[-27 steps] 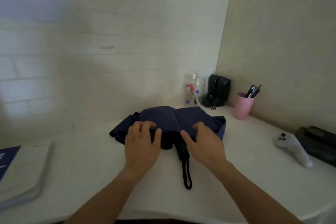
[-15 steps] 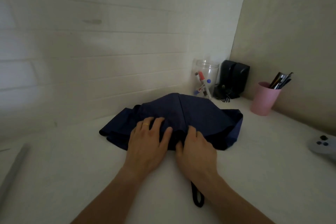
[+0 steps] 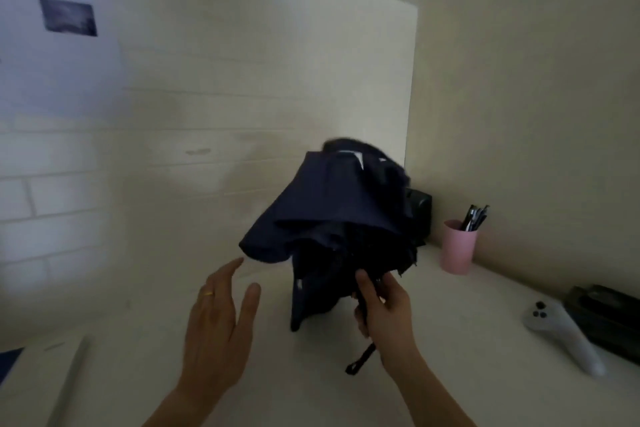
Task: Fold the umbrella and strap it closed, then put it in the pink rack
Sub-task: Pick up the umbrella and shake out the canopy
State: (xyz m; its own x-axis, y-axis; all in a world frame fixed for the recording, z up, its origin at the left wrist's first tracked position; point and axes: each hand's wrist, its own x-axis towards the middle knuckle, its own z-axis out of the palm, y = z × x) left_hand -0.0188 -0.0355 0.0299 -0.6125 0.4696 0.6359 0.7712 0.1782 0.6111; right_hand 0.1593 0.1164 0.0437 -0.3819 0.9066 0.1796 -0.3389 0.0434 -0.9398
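A dark navy folding umbrella (image 3: pixel 332 208) is held up off the white desk, its loose canopy hanging in folds and pointing up and away. My right hand (image 3: pixel 384 315) is shut on its black handle, and the black wrist loop (image 3: pixel 360 359) dangles below my fist. My left hand (image 3: pixel 218 322) hovers open to the left of the umbrella, fingers spread, a ring on one finger, touching nothing. No pink rack shows in this view; only a pink cup (image 3: pixel 458 246) with pens stands at the right wall.
A black box (image 3: pixel 420 215) sits behind the umbrella in the corner. A white game controller (image 3: pixel 561 333) and a dark case (image 3: pixel 609 315) lie at the right. A white book or pad (image 3: pixel 38 378) lies at the left desk edge. A white brick wall runs behind.
The umbrella lay flat on the desk under both hands; now my right hand has lifted it by the handle and my left hand has let go. The view has tilted up.
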